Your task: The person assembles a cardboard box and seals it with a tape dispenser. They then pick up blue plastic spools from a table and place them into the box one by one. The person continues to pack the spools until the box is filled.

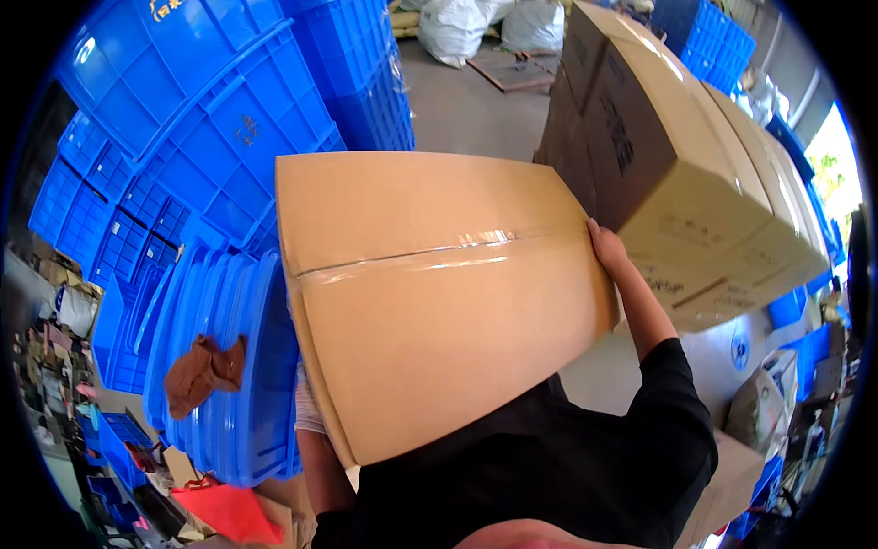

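Before the torso (540, 467), the carton (439, 348) has its seam (416, 252) crosswise.

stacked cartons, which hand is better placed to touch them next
Right, probably: the right hand holds the taped carton on the side facing the stacked cartons; the left forearm is opposite.

The right hand (607, 247) holds the edge of a big brown box (448, 320) at three o'clock; the left hand (308, 403), at eight o'clock, is mostly hidden behind it. Clear tape (494, 240) crosses the top. Around it: blue crates (201, 101) at ten o'clock, white sacks (453, 32) at twelve, stacked boxes (722, 174) at two, and a red bag (229, 512) at seven.
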{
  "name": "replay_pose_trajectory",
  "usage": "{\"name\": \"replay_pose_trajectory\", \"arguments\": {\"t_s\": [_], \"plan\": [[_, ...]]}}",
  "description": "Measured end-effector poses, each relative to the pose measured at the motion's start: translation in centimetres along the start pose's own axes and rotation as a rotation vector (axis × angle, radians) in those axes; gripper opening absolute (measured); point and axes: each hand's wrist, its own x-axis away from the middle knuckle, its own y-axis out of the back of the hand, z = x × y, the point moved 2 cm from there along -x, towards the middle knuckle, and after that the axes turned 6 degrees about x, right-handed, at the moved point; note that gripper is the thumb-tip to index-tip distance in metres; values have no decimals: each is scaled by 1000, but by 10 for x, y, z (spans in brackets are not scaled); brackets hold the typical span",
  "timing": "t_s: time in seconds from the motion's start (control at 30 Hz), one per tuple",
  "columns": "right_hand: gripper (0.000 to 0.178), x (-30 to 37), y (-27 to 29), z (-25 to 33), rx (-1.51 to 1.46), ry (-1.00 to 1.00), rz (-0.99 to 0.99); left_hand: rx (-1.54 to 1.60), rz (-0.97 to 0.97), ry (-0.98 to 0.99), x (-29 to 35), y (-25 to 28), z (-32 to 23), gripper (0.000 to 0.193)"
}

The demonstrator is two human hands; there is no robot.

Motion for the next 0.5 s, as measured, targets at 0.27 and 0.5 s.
{"name": "replay_pose_trajectory", "arguments": {"t_s": [0.27, 0.5], "plan": [[70, -203, 8, 97, -92, 281, 52, -22, -176, -289, -63, -39, 15, 60], [59, -368, -52, 172, -352, 311, 439, 251, -166, -334, -105, -111, 23, 59]]}}
